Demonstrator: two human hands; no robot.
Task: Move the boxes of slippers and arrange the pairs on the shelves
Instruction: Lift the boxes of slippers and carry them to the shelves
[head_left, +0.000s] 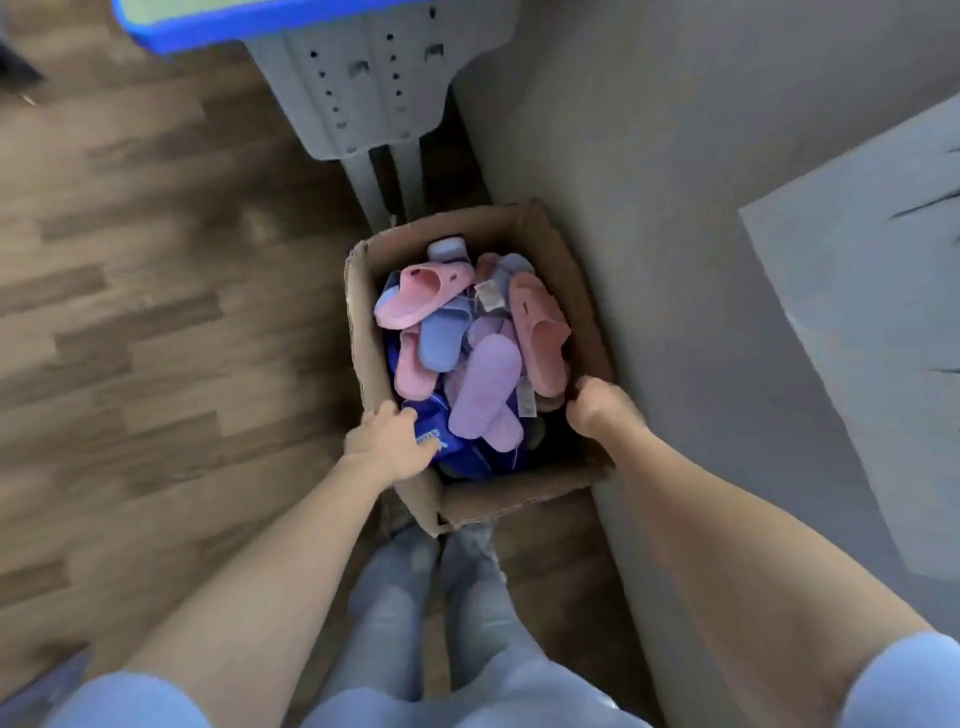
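Both hands gripping open cardboard box (519, 499) rims, slippers (483, 384) piled inside

Matt cardboard box (550, 249); rubbery slippers (485, 395); wood-grain floor (156, 312).

A brown wood-plank floor (156, 322) fills the view from 7 to 11 o'clock. At 12 o'clock a grey perforated table stand (363, 98) stands on it, beside a grey wall (675, 156) at 3 o'clock. Near centre is an open cardboard box (519, 499) heaped with slippers (485, 395); whether it rests on the floor or is raised is unclear. At 6 o'clock, a person's legs (384, 603) in pale jeans stand on the planks.
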